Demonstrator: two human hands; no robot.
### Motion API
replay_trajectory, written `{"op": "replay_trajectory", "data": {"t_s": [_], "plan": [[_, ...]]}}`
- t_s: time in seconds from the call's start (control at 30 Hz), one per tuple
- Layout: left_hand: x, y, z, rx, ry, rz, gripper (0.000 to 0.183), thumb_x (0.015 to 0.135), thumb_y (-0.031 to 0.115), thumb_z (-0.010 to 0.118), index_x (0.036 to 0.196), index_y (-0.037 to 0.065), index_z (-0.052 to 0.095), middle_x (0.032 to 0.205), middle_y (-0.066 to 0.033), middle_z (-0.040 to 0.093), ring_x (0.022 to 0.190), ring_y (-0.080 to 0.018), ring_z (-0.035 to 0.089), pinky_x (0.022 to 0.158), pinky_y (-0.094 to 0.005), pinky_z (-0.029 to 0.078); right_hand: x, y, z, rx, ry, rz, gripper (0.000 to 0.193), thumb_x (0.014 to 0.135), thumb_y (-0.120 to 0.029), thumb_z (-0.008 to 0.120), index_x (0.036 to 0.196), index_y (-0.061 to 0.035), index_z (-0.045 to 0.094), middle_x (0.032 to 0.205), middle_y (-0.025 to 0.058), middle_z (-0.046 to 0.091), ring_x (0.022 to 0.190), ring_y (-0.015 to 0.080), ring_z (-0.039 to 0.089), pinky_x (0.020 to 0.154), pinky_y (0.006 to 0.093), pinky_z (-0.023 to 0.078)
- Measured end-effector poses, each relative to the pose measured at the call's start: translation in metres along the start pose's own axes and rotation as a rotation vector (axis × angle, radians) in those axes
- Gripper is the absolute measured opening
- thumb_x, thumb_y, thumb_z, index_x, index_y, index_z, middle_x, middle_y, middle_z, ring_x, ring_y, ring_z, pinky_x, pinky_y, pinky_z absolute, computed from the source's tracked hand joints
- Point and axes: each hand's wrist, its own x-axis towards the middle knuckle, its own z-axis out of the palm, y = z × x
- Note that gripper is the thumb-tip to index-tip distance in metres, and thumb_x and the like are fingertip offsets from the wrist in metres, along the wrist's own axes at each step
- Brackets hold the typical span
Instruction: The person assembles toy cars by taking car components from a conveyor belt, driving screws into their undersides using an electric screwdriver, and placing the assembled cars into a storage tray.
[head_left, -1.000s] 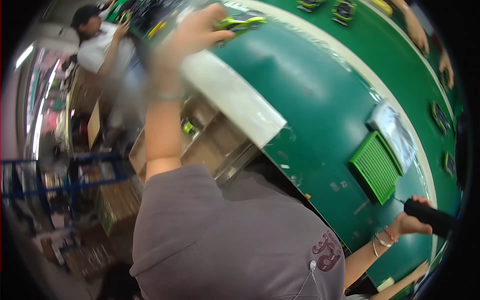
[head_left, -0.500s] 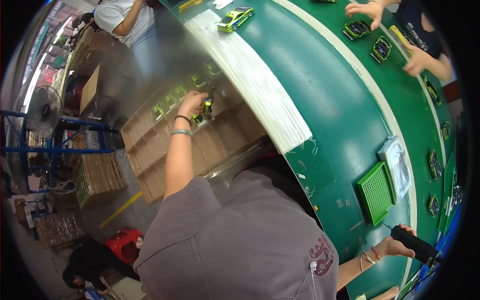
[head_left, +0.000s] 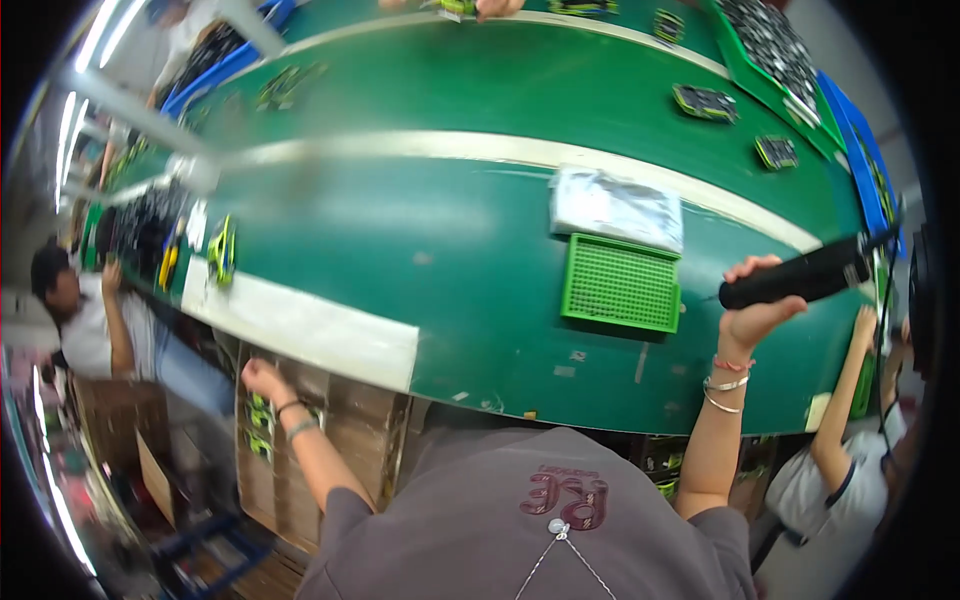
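My right hand [head_left: 752,318] is wrapped round a black electric screwdriver [head_left: 800,283], raised above the right part of the green worktable [head_left: 480,300]. The tool's thin bit points left, near a green perforated tray [head_left: 620,285]. Over a brown partitioned box [head_left: 345,430], my left hand [head_left: 263,380] has its fingers curled in, and no thing shows in them. Beneath that hand and wrist, several yellow-green toy car pieces [head_left: 260,441] lie in the box's compartments.
Behind the tray lies a clear plastic bag [head_left: 615,208]. One toy car [head_left: 222,250] stands at the left by a white strip [head_left: 300,325]. Car parts [head_left: 705,103] sit on the far belt. Co-workers are at the left [head_left: 110,320], right [head_left: 835,470] and far edge.
The view has swung to the right, toward the worktable. The toy car piece that was in my left hand no longer shows there. My right hand still holds the screwdriver.
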Motion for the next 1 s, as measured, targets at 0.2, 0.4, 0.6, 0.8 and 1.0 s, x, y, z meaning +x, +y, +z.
{"op": "replay_trajectory", "data": {"t_s": [0.2, 0.4, 0.6, 0.8, 1.0], "plan": [[-0.002, 0.287, -0.019, -0.509, -0.023, 0.25, 0.015, 0.088, 0.009, 0.052, 0.1, -0.001, 0.051, 0.091, -0.0091, 0.056, 0.072, -0.0149, 0.056, 0.055, -0.0239, 0.047, -0.008, -0.004, 0.009, -0.034, -0.02, -0.077, 0.085, 0.069, -0.082, 0.041, 0.09, 0.0, 0.048, 0.067, 0.0074, 0.049, 0.056, 0.0155, 0.05, 0.051, 0.0258, 0.041], [-0.142, 0.497, 0.074, -0.692, -0.761, 0.99, 0.016, 0.08, 0.01, 0.063, 0.094, 0.001, 0.061, 0.094, -0.0116, 0.06, 0.091, -0.0237, 0.058, 0.073, -0.0324, 0.046, -0.009, -0.005, 0.012, -0.076, -0.059, -0.12, 0.084, 0.072, -0.08, 0.04, 0.083, 0.0022, 0.049, 0.062, 0.0069, 0.05, 0.054, 0.014, 0.051, 0.049, 0.0243, 0.039], [-0.314, 0.624, 0.185, -0.678, -1.089, 1.607, 0.036, 0.076, 0.023, 0.066, 0.105, 0.006, 0.054, 0.112, -0.019, 0.051, 0.108, -0.0354, 0.046, 0.092, -0.0405, 0.041, -0.006, -0.007, 0.009, -0.011, -0.012, -0.119, 0.083, 0.069, -0.081, 0.042, 0.08, 0.001, 0.049, 0.059, 0.0058, 0.049, 0.049, 0.0137, 0.05, 0.045, 0.0241, 0.039], [-0.425, 0.682, 0.235, -0.376, -1.203, 1.477, 0.056, 0.078, 0.031, 0.066, 0.126, 0.014, 0.042, 0.136, -0.0283, 0.028, 0.127, -0.0445, 0.028, 0.101, -0.0547, 0.029, -0.004, -0.005, 0.005, -0.044, -0.058, -0.018, 0.085, 0.063, -0.087, 0.033, 0.084, -0.0052, 0.044, 0.059, 0.0049, 0.046, 0.049, 0.0154, 0.048, 0.048, 0.0264, 0.04], [-0.438, 0.677, 0.25, -0.338, -1.254, 1.434, 0.048, 0.076, 0.024, 0.068, 0.118, 0.014, 0.047, 0.108, -0.0184, 0.054, 0.103, -0.0352, 0.052, 0.087, -0.0443, 0.043, -0.004, -0.006, 0.007, 0.001, -0.013, 0.023, 0.085, 0.063, -0.087, 0.032, 0.084, -0.0057, 0.044, 0.058, 0.005, 0.046, 0.047, 0.0155, 0.047, 0.047, 0.0267, 0.04]]}}
